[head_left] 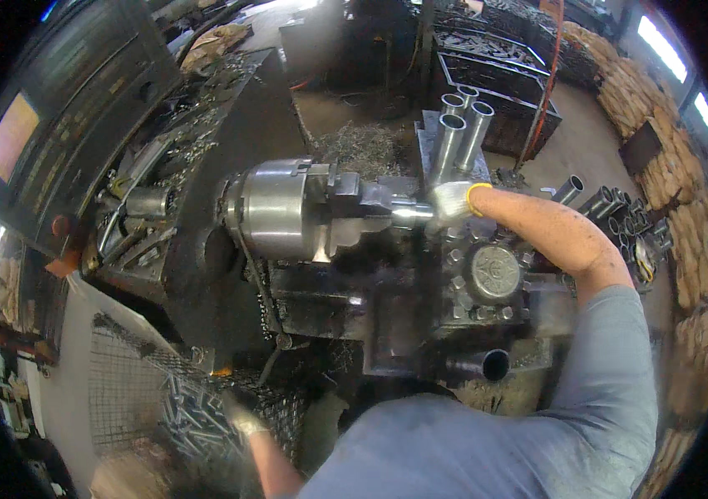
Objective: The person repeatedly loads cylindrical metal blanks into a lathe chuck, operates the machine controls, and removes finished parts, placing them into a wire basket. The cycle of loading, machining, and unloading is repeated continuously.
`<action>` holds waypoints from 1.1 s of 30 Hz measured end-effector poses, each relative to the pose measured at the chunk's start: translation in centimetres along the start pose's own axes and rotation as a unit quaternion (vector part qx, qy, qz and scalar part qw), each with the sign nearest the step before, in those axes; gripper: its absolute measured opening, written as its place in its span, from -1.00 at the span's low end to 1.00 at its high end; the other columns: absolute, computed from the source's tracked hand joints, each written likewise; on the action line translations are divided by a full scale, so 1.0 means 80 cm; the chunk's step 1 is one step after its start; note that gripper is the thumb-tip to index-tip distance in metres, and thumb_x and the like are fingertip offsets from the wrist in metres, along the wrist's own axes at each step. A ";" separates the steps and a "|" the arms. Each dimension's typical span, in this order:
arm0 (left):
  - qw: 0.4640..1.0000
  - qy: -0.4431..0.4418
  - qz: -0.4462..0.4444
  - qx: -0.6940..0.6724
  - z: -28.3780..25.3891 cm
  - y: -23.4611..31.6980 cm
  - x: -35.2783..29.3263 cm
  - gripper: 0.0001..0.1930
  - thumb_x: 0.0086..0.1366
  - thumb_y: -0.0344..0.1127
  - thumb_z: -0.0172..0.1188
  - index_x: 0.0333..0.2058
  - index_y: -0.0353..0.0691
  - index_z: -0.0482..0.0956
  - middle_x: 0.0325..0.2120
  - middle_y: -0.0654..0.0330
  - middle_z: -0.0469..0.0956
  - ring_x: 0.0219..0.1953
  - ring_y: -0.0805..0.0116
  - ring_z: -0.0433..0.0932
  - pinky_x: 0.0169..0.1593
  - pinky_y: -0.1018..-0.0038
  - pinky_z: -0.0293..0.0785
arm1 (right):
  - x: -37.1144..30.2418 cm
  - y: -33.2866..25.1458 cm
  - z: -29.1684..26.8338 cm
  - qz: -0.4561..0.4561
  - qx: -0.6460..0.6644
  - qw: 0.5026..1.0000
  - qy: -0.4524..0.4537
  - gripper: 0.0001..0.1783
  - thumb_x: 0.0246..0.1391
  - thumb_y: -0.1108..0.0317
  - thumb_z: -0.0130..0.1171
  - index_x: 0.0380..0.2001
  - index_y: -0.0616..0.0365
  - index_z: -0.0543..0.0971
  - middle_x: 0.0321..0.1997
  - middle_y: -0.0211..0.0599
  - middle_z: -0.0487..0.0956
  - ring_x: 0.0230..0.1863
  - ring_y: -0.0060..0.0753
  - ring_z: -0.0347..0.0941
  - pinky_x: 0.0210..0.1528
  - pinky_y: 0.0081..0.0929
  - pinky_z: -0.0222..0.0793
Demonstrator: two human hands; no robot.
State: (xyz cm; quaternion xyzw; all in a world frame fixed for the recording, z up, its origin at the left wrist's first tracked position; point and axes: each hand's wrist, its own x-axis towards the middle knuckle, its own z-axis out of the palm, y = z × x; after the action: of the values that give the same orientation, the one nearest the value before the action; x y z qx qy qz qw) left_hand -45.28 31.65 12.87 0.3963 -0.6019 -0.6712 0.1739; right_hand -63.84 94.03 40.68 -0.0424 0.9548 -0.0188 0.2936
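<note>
My right hand (453, 202), in a white glove with a yellow cuff, is closed round the outer end of a shiny metal tube (410, 213). The tube's other end sits between the jaws of the lathe chuck (275, 209). Low on the left, my left hand (244, 416) is in a dirty, pale glove beside the lathe's front. Its fingers are dark and blurred, and whether they hold anything is hidden. Below it lies a heap of short metal rods (196, 420). A square tool post (495, 273) with a round cap stands just nearer than my right hand.
Several upright metal tubes (451, 137) stand behind my right hand. More tubes (611, 204) lie to the right, past my forearm. A dark hollow cylinder (493, 364) points right near my body. Metal shavings (358, 150) pile behind the chuck, and stacked sacks (636, 108) line the right.
</note>
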 end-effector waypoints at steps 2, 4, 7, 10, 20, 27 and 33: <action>0.976 -0.102 -0.106 -0.162 -0.006 0.034 -0.006 -0.57 0.50 0.14 0.07 -0.44 -0.02 0.59 -0.54 0.30 0.52 -0.51 0.31 0.42 -0.42 0.33 0.34 | 0.016 0.000 0.003 0.004 0.027 0.997 0.068 -0.36 -0.26 -0.20 0.52 -0.37 0.22 0.78 -0.34 -0.02 0.75 -0.32 -0.09 0.70 -0.21 -0.15 0.59; 0.951 -0.134 -0.184 -0.208 -0.013 0.063 -0.013 -0.52 0.52 0.21 0.01 -0.49 0.05 0.54 -0.58 0.32 0.50 -0.55 0.28 0.39 -0.46 0.29 0.30 | 0.034 -0.005 0.010 -0.056 0.084 0.993 0.067 -0.30 -0.28 -0.10 0.55 -0.14 0.23 0.74 -0.36 -0.05 0.73 -0.34 -0.23 0.66 -0.23 -0.21 0.58; 0.934 -0.187 -0.219 -0.209 -0.013 0.091 -0.012 -0.55 0.53 0.19 0.00 -0.47 0.07 0.50 -0.62 0.36 0.46 -0.61 0.35 0.36 -0.52 0.33 0.28 | 0.052 -0.011 0.019 -0.083 0.166 0.975 0.120 -0.09 -0.32 0.05 0.60 0.17 0.20 0.56 -0.17 -0.11 0.73 -0.19 -0.26 0.65 -0.12 -0.24 0.58; 0.955 -0.189 -0.214 -0.087 -0.007 0.101 0.004 -0.64 0.53 0.08 0.00 -0.40 0.03 0.48 -0.65 0.42 0.41 -0.65 0.49 0.37 -0.63 0.50 0.24 | 0.049 -0.005 0.019 -0.144 0.257 0.949 0.113 0.03 -0.33 0.10 0.62 0.30 0.18 0.46 0.05 -0.12 0.70 -0.01 -0.25 0.62 0.05 -0.28 0.55; 0.907 -0.249 -0.271 -0.205 -0.018 0.064 0.074 -0.73 0.56 -0.06 -0.02 -0.11 -0.08 0.56 -0.39 0.38 0.56 -0.37 0.58 0.54 -0.37 0.61 0.45 | 0.008 -0.014 0.001 -0.092 0.183 0.971 0.128 -0.03 -0.18 0.04 0.53 0.33 0.12 0.44 0.18 0.00 0.66 0.15 -0.04 0.62 0.16 -0.18 0.54; 0.979 -0.199 0.035 0.023 0.000 0.041 0.080 -0.53 0.52 -0.01 0.05 0.11 -0.32 0.52 -0.03 0.02 0.62 -0.06 0.04 0.53 0.05 0.27 0.44 | -0.171 -0.030 0.003 -0.014 0.224 0.863 0.452 -0.27 0.06 0.00 0.35 0.24 0.15 0.54 0.05 0.11 0.69 0.07 0.12 0.65 0.18 -0.14 0.50; 0.797 0.019 0.579 0.173 0.066 0.278 -0.081 -0.58 0.35 -0.27 0.30 0.08 -0.43 0.54 -0.11 -0.15 0.63 -0.11 -0.10 0.63 0.00 0.14 0.55 | -0.332 -0.049 0.171 0.071 0.389 0.681 0.616 -0.56 0.26 0.43 0.28 0.18 0.34 0.58 0.05 -0.18 0.71 0.05 -0.42 0.59 0.22 -0.44 0.45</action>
State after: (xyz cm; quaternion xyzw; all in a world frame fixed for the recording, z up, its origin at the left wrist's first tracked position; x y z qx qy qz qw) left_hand -50.52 35.02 35.77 0.0104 -0.8218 -0.3222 0.4698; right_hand -33.99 92.46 44.44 0.1653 0.8268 -0.3899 -0.3703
